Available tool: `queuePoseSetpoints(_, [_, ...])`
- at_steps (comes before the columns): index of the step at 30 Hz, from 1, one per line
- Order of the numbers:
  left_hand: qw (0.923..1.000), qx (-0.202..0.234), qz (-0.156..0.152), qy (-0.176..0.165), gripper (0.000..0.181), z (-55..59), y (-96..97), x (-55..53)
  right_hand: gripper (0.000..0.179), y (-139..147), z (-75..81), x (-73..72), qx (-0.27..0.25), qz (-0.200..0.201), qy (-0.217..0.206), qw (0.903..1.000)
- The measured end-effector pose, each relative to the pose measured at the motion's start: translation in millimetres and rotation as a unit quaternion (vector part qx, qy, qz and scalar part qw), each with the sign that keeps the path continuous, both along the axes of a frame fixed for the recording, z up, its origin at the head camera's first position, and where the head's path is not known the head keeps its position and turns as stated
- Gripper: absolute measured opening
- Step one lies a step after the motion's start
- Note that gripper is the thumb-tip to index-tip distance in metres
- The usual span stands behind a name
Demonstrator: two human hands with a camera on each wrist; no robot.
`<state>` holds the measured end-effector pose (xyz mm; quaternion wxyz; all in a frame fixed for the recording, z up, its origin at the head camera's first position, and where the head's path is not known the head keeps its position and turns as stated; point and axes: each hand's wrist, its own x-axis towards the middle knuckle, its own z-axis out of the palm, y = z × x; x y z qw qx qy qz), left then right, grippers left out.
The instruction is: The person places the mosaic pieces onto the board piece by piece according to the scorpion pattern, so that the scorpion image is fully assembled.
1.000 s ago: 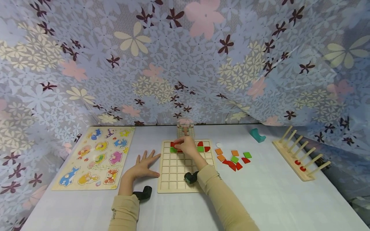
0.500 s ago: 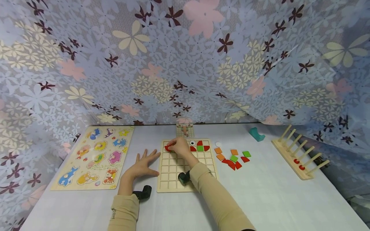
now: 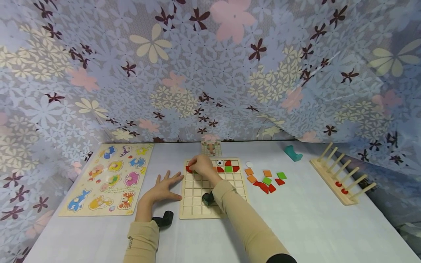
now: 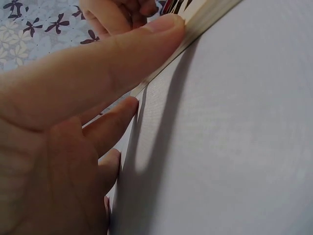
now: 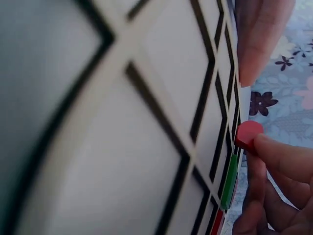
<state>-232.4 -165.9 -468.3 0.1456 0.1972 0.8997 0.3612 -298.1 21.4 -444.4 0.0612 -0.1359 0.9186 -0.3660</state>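
My right hand (image 3: pixel 203 166) pinches a red quarter-circle tile (image 5: pixel 249 134) between thumb and finger, at the far left cells of the wooden grid board (image 3: pixel 197 212). In the right wrist view the tile stands tilted at the grid, beside a green tile (image 5: pixel 228 183) lying in a cell. Along the top rows, right of this hand, lie an eye tile (image 3: pixel 219 163), a green square (image 3: pixel 228 169) and several red tiles (image 3: pixel 236 169). My left hand (image 3: pixel 161 190) is spread flat, its thumb and fingertips at the board's left edge; the left wrist view shows the thumb on that edge.
Loose orange, green and red tiles (image 3: pixel 264 188) and a white disc (image 3: pixel 249 164) lie right of the board. A patterned card (image 3: pixel 211 148) is behind it. An animal puzzle (image 3: pixel 108 175) lies left; a teal block (image 3: pixel 293 153) and a peg rack (image 3: pixel 332 182) are right.
My right hand has moved left along the board's top rows with the red tile, uncovering the eye tile and a red tile. My left hand stays at the board's edge.
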Motion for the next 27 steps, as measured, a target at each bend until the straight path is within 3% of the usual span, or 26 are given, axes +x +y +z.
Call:
queuePoseSetpoints(7, [0.9999, 0.000, -0.006, 0.010, 0.083, 0.5, -0.7, 0.8, 0.007, -2.9, 1.1, -0.4, 0.071, 0.009, 0.027, 0.9971])
queuePoseSetpoints(13, [1.0000, 0.001, -0.002, 0.008, 0.083, 0.3, -1.0, 0.7, 0.005, -4.9, 2.2, -0.7, 0.124, 0.002, 0.018, 0.9921])
queuePoseSetpoints(21, [1.0000, 0.000, -0.002, 0.005, 0.084, 0.2, -1.0, 0.8, 0.005, -4.3, 4.0, -1.3, 0.152, -0.013, 0.008, 0.9882])
queuePoseSetpoints(27, [1.0000, -0.003, -0.001, 0.004, 0.083, -0.8, -1.6, 1.5, 0.009, -1.4, 1.8, 0.4, 0.146, -0.002, 0.022, 0.9890])
